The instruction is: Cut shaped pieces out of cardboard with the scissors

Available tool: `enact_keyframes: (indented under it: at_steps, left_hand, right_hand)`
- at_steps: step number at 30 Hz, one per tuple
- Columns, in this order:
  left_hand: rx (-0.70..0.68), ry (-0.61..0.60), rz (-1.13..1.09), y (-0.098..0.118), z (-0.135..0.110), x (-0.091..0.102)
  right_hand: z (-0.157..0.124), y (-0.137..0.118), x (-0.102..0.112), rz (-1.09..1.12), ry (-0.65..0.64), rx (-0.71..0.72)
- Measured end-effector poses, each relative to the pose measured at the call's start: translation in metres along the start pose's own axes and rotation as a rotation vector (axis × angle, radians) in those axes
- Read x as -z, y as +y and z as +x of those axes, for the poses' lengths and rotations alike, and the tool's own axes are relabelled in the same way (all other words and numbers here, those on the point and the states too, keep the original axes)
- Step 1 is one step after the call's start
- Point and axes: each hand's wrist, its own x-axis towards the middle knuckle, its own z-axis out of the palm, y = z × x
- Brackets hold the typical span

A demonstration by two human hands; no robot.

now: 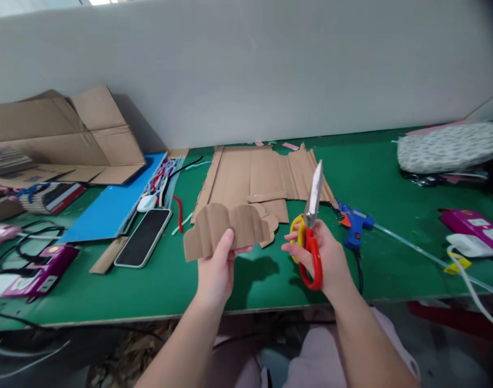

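My left hand (pixel 218 267) grips a cloud-shaped piece of cardboard (pixel 226 229) with a scalloped top edge, thumb on its face and fingers behind. In my right hand (pixel 325 256) is a pair of scissors (pixel 314 202) with one red and one yellow handle, blades together and pointing up. The scissors are apart from the cardboard piece. Behind the held piece, a larger cut sheet of cardboard (pixel 246 170) lies on the green table (pixel 250 293). Another rounded cardboard scrap (pixel 273 222) shows partly behind the held piece.
Right of the scissors lies a blue glue gun (pixel 356 226) with a clear glue stick (pixel 408 250). A phone (pixel 144 237), pipe cleaners (pixel 161 178) and a blue sheet (pixel 113 207) are on the left. Purple power strips (pixel 48 269) sit at both sides. Folded cardboard (pixel 68 134) leans at the back left.
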Motion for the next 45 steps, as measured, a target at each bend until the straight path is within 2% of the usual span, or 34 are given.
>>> enact_keyframes:
  at_steps: [4,8,13,15,18,23,28,32,34,38,40,42,45]
  left_hand:
    - [0.085,-0.018,0.029,-0.011,-0.027,0.004]
    - [0.188,-0.057,-0.017,-0.017,-0.043,0.003]
    - [0.357,-0.294,0.002,-0.016,-0.050,0.006]
    - [0.393,-0.342,-0.007,-0.016,-0.052,0.006]
    - [0.392,-0.349,-0.004,-0.016,-0.055,0.004]
    - [0.368,-0.237,0.003,-0.016,-0.056,-0.001]
    - [0.280,-0.147,0.022,-0.017,-0.053,-0.001]
    - [0.155,-0.094,0.237,-0.026,-0.045,0.005]
    - [0.017,-0.100,0.435,-0.030,-0.038,0.009]
    - [-0.377,-0.198,0.841,-0.032,-0.026,0.013]
    - [-0.459,-0.186,0.949,-0.032,-0.023,0.012]
    - [-0.497,-0.168,0.910,-0.032,-0.022,0.011]
    - [-0.461,-0.087,0.542,-0.033,-0.026,0.016]
  right_hand:
    - [-0.028,-0.004,-0.004,0.182,0.046,-0.050]
    - [-0.037,-0.006,-0.010,0.199,0.074,-0.120]
    - [-0.039,0.001,-0.010,0.305,0.042,-0.199]
    - [-0.040,0.003,-0.010,0.358,0.011,-0.216]
    - [-0.042,-0.001,-0.010,0.391,-0.010,-0.208]
    - [-0.039,-0.006,-0.012,0.315,0.005,-0.165]
    - [-0.034,-0.001,-0.009,0.328,0.007,-0.118]
    - [-0.034,0.002,-0.008,0.356,0.023,-0.146]
    - [-0.037,0.002,-0.011,0.412,0.007,-0.137]
    - [-0.046,-0.003,-0.021,0.478,-0.157,-0.105]
    - [-0.050,-0.006,-0.026,0.417,-0.138,-0.146]
    - [-0.049,-0.006,-0.028,0.344,-0.044,-0.198]
    - [-0.044,-0.003,-0.023,0.339,0.061,-0.224]
